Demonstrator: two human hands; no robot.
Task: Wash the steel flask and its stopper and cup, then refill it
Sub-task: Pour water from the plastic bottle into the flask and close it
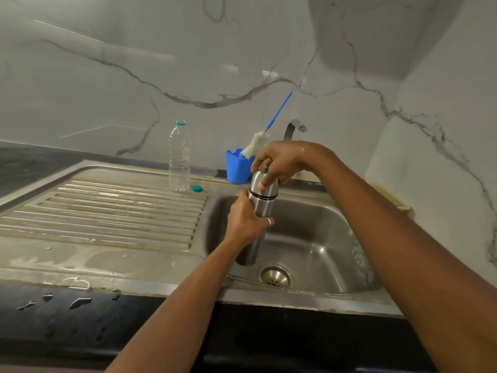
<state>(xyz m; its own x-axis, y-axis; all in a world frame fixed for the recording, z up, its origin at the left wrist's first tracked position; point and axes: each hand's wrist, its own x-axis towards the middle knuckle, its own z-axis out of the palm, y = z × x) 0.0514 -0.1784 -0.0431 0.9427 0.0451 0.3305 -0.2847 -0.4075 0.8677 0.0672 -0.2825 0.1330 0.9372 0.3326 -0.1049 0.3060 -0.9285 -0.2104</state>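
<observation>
A steel flask (251, 249) stands nearly upright over the sink basin (317, 238), tilted a little to the right at the top. My left hand (246, 220) is wrapped around its body at mid height. My right hand (282, 161) grips the steel cup (262, 187) that caps the flask's top, just above two dark rings. The stopper is hidden. An open clear plastic bottle (179, 157) stands at the back of the drainboard with its green cap (197, 188) lying beside it.
A blue holder (236, 166) with a white bottle brush (254, 145) on a blue handle stands behind the sink. The tap (294, 127) rises behind my right hand. The ribbed drainboard (107, 211) lies to the left, the drain (275, 277) below the flask. Water drops dot the dark counter edge (67, 313).
</observation>
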